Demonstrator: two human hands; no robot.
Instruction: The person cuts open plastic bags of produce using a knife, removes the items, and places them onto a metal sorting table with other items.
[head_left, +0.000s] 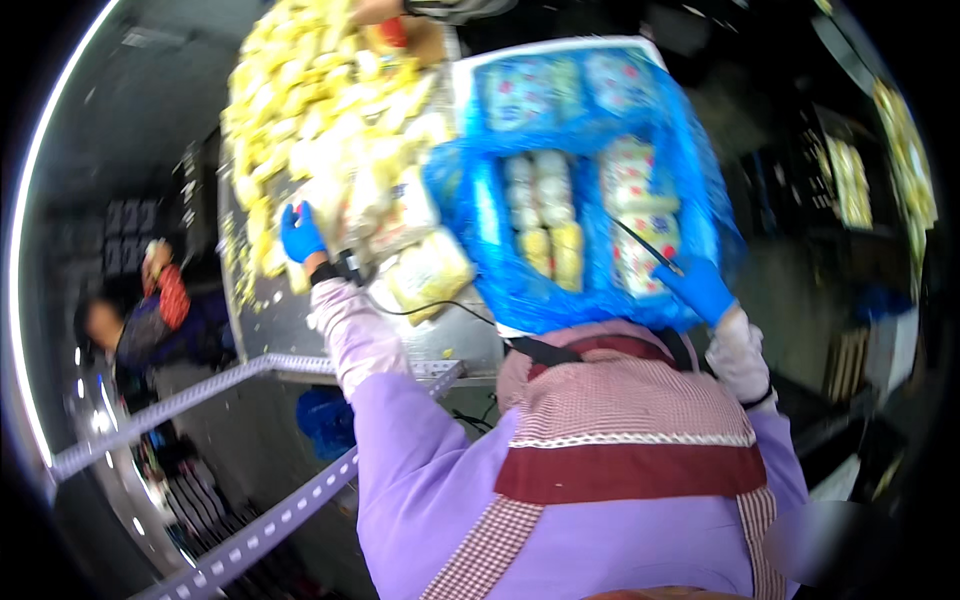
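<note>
My left hand (302, 234), in a blue glove, is over the metal table beside clear plastic packs of pale yellow food (397, 217). Its fingers are partly spread, with a small pink-red spot between them; blur hides whether they grip anything. In my right hand (701, 291), also gloved in blue, is a thin dark tool (641, 244), perhaps a knife or tweezers. Its tip points into a white box (555, 46) lined with blue plastic film (480, 217). Printed packs (645, 247) and rows of white and yellow wrapped pieces (551, 191) lie inside.
A large heap of yellow pieces (300, 97) covers the far part of the metal table (427, 352). Another person's hand (377, 10) reaches in at the top. A black cable (427, 306) crosses the table. Perforated metal rails (247, 559) run at lower left, and another person (150, 322) is beyond.
</note>
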